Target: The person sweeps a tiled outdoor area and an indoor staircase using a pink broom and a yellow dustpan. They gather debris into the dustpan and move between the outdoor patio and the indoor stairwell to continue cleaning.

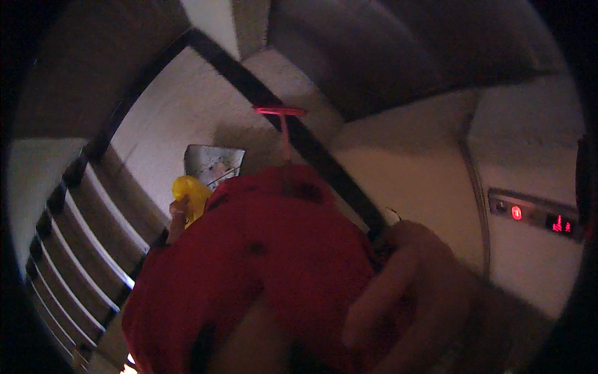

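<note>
My left hand (178,216), small at the left of the red clothing (280,233), grips a bunched yellow bag or cloth (192,194). Just beyond it is a grey dustpan (212,159) with dark debris in it and a thin dark handle or rod across it. A pink T-shaped floor tool (282,122), perhaps a squeegee, stretches out ahead; the clothing hides its lower end. Large and blurred, my right hand (420,290) is close to the camera at the lower right, its fingers bent. Whether it holds anything is too dark to tell.
Steps with white edges (112,210) run along the left. A dark band (327,159) crosses the light floor diagonally. On the right wall, a metal panel (532,212) carries a lit red button and a red display. A dark surface (373,51) fills the upper right.
</note>
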### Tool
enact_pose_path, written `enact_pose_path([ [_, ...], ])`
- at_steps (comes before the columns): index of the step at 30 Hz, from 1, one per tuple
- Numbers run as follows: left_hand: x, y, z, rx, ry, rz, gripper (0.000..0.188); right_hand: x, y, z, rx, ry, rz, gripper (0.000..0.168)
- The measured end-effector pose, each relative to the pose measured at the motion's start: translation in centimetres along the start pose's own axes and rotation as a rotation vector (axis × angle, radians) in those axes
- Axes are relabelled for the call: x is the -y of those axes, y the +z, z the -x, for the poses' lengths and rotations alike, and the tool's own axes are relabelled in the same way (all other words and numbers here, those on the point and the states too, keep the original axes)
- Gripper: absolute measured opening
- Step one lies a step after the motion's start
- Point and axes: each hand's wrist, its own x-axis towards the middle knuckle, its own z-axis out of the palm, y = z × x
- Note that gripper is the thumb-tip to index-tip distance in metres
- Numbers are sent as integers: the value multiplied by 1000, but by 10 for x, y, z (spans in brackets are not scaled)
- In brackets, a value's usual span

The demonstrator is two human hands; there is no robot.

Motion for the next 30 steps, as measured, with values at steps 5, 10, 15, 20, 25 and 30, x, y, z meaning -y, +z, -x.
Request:
enact_pose_path([
  [5,-40,-22,65,3,-168,70,64,-1,-23,5,-28,-8,8,24],
  [10,13,6,34,37,-77,265,67,-96,-92,30,-619,321,308,22],
  [15,-57,-25,69,-11,-65,24,65,-325,-220,211,-357,981,832,22],
  [20,-50,-41,95,-137,-166,171,64,-361,-217,193,-622,1339,57,16],
  [25,-47,-25,85,-171,-171,117,59,-341,-288,171,-947,1221,-939,10],
  [30,-30,2,42,24,-92,201,53,-311,-255,105,-695,1571,-499,9],
])
